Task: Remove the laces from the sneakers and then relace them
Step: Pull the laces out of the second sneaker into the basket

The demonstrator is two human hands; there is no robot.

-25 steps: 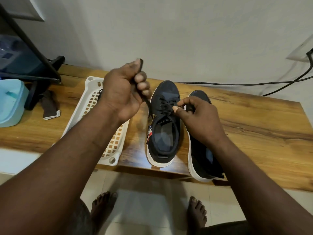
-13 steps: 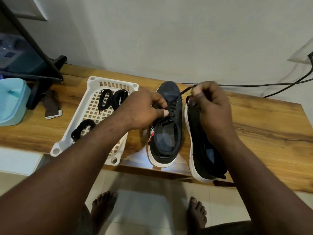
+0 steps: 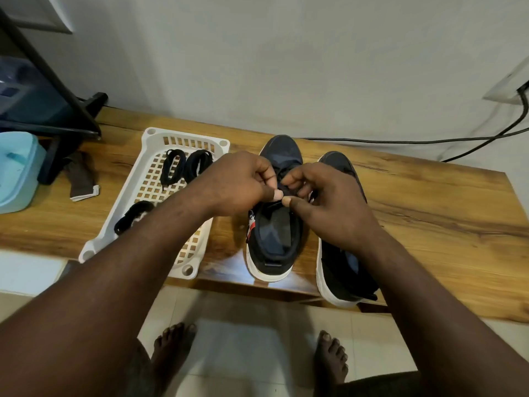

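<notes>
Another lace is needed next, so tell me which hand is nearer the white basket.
Left. The left hand is at the white basket's right edge, over the laced sneaker. The right hand is farther right, toward the other sneaker.

A plain, pale grey plastered wall (image 3: 286,67) fills the far side. Against it stands a long wooden table with a glossy, strongly grained brown top (image 3: 429,224); the near edge catches a soft sheen of light. A thin black cable (image 3: 400,141) runs along the foot of the wall to the right and climbs to a white wall socket plate (image 3: 506,87) at the far right. A slanting black metal frame (image 3: 57,90) rises at the far left. Nearest lies a floor of pale cream tiles (image 3: 257,353).
</notes>
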